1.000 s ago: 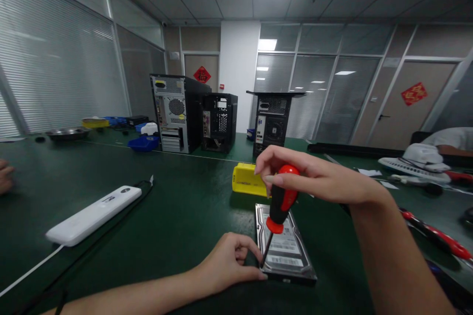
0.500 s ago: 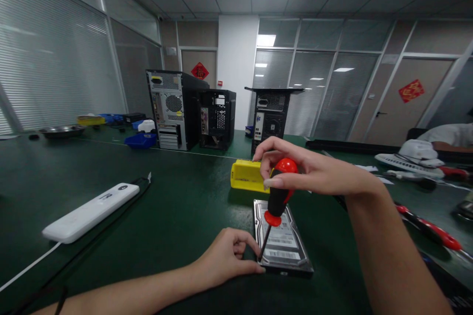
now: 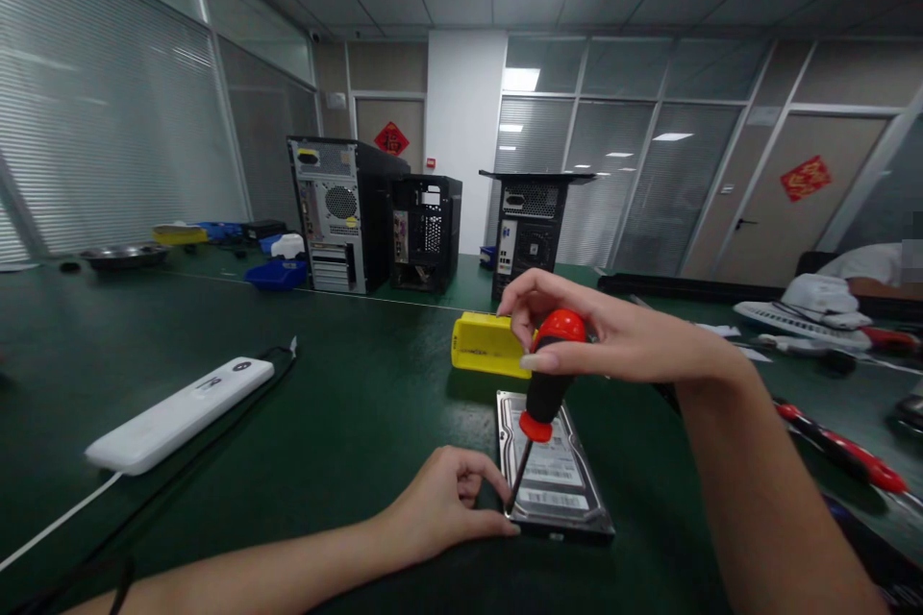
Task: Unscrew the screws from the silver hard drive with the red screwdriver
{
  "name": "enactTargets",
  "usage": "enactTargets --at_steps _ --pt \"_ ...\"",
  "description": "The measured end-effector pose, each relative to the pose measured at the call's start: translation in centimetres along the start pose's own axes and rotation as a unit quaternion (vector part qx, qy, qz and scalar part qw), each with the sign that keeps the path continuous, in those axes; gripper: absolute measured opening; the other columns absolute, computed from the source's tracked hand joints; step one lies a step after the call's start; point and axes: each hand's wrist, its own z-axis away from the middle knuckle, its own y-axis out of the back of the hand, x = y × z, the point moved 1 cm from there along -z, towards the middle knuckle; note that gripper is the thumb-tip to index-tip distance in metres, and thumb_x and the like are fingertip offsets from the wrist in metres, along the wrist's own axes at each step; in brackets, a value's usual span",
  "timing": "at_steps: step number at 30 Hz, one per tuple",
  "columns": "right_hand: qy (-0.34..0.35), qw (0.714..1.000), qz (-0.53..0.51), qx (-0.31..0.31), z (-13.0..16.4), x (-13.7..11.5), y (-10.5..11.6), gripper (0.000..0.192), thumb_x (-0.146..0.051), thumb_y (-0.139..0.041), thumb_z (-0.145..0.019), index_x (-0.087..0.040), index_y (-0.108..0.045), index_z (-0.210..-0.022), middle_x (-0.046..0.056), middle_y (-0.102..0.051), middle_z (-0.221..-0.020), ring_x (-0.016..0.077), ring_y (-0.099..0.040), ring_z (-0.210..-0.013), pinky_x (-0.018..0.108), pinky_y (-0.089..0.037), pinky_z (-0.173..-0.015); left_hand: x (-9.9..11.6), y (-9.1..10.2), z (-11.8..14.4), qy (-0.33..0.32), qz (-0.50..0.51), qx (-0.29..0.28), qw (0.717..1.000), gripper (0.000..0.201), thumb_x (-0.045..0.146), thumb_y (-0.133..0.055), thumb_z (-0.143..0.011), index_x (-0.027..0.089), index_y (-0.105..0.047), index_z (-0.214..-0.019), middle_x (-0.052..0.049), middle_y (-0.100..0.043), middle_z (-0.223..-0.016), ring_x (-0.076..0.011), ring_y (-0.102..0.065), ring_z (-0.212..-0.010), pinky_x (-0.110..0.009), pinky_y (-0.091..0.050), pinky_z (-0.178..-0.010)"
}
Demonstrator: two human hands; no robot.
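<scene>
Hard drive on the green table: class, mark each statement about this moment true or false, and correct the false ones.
1. The right hand grips a screwdriver with a red and black handle. True.
2. The screwdriver tip meets the hard drive at its near left corner. True.
3. The left hand lies flat on the white power strip. False: it rests at the drive's near left edge, far from the strip.
4. The yellow box sits on top of the drive. False: it stands on the table just behind it.
5. Three computer cases stand further back. True.
</scene>
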Motion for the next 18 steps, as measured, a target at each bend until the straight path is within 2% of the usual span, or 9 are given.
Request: enactTargets --at_steps 2,5,12,18 --pt "-0.015 1.0 -0.009 0.011 -0.11 -0.01 -0.07 0.028 -0.041 -0.053 -0.091 -0.022 -0.049 -0.111 -0.001 -0.052 -0.091 0.0117 -0.052 -0.082 0.022 -0.044 -0.069 0.05 -0.02 -0.03 0.003 0.002 -0.002 1.0 0.036 0.036 -0.081 -0.062 0.01 -0.069 -0.084 0.011 -0.025 -0.05 -0.0071 -0.019 -0.049 -0.022 -0.012 -0.048" --pt "-0.024 0.999 0.0 0.026 -0.19 0.07 -0.05 0.027 -0.044 -0.046 -0.094 -0.021 -0.052 -0.107 0.001 -0.054 -0.091 0.0126 -0.052 -0.083 0.023 -0.043 -0.069 0.1 -0.04 -0.06 0.004 0.003 -0.004 1.0 0.037 0.036 -0.081 -0.062 0.01 -0.069 -0.085 0.012 -0.024 -0.051 -0.007 -0.019 -0.049 -0.022 -0.012 -0.049" --pt "0.006 0.999 0.031 0.013 0.0 0.27 0.22 0.019 -0.026 -0.046 -0.094 -0.02 -0.048 -0.113 0.002 -0.052 -0.092 0.014 -0.052 -0.084 0.028 -0.045 -0.076 0.17 0.0 -0.01 0.002 0.0 -0.005 1.0 0.037 0.037 -0.081 -0.062 0.01 -0.069 -0.085 0.011 -0.024 -0.05 -0.0071 -0.019 -0.049 -0.023 -0.012 -0.049" --pt "-0.039 0.995 0.086 0.036 0.15 -0.45 -0.01 0.027 -0.04 -0.05 -0.092 -0.022 -0.048 -0.112 0.002 -0.054 -0.096 0.0149 -0.054 -0.084 0.026 -0.046 -0.07 -0.03 -0.08 -0.06 -0.002 0.001 -0.006 1.0 0.037 0.037 -0.081 -0.063 0.01 -0.069 -0.086 0.012 -0.024 -0.049 -0.0069 -0.019 -0.049 -0.023 -0.011 -0.048"
